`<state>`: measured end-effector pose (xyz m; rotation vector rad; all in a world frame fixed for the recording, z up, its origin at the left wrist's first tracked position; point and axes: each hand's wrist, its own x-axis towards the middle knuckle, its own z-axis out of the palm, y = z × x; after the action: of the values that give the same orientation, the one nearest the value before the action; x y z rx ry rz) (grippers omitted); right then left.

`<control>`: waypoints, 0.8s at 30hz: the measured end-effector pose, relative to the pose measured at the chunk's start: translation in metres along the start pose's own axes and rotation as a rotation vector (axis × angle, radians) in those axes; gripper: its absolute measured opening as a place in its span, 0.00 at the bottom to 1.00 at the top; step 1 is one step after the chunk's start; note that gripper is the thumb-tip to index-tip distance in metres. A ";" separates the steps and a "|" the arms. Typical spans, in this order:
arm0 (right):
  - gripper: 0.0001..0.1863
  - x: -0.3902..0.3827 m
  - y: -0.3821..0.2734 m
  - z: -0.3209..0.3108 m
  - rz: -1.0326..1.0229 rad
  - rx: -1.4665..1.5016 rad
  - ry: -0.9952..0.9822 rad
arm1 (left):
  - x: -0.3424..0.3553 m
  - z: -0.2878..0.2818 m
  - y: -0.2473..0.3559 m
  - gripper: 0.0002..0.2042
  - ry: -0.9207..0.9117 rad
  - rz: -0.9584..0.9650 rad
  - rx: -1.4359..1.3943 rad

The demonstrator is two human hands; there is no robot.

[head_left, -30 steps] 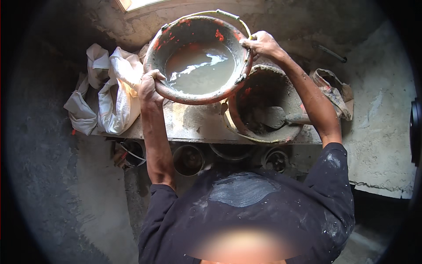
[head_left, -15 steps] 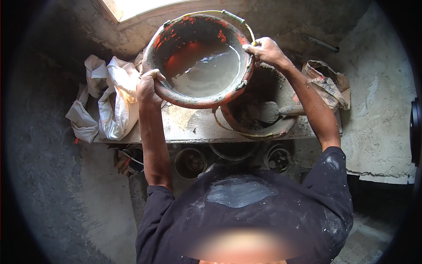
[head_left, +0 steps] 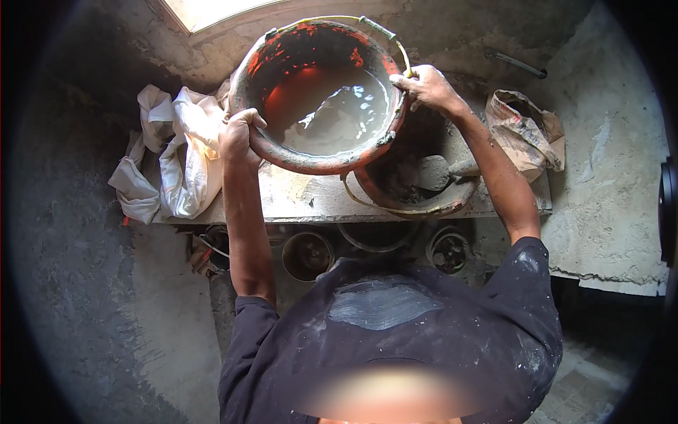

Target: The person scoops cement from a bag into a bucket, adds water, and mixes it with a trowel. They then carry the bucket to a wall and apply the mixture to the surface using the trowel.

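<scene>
A red-orange bucket [head_left: 321, 167] crusted with grey mortar is held up over the bench, tilted so that its inside shows. Murky grey water [head_left: 332, 127] stands in it. My left hand [head_left: 239, 138] is closed on the rim at the near left, and my right hand [head_left: 426, 86] grips the rim at the far right, by the yellow wire handle [head_left: 404, 55]. Partly behind this bucket, a second mortar-stained bucket [head_left: 452, 201] rests on the bench. A trowel [head_left: 433, 173] lies in it, its handle pointing right under my right forearm.
White sacks [head_left: 187, 155] lie crumpled on the bench [head_left: 282, 201] at the left. An open paper bag [head_left: 521, 131] stands at the right. Below the bench edge are several round containers, such as a pail [head_left: 308, 256]. A window [head_left: 212, 10] is in the far wall.
The water in the held bucket has shifted, with its bright reflections moving. Both hands keep their grip on the rim, and the bucket has barely moved. The view has shifted slightly.
</scene>
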<state>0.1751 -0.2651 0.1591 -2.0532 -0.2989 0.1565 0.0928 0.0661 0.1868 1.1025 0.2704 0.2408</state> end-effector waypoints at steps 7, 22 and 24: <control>0.20 -0.008 0.002 0.004 0.071 -0.045 -0.010 | -0.004 0.004 0.000 0.17 -0.025 0.048 0.033; 0.21 -0.014 0.014 0.006 0.034 0.103 -0.002 | -0.020 0.015 0.004 0.14 0.001 0.117 0.118; 0.21 -0.015 0.015 0.006 0.036 0.109 -0.014 | -0.021 0.018 0.003 0.14 0.029 0.123 0.118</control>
<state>0.1614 -0.2710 0.1424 -1.9507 -0.2563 0.2053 0.0787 0.0452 0.1996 1.2347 0.2450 0.3538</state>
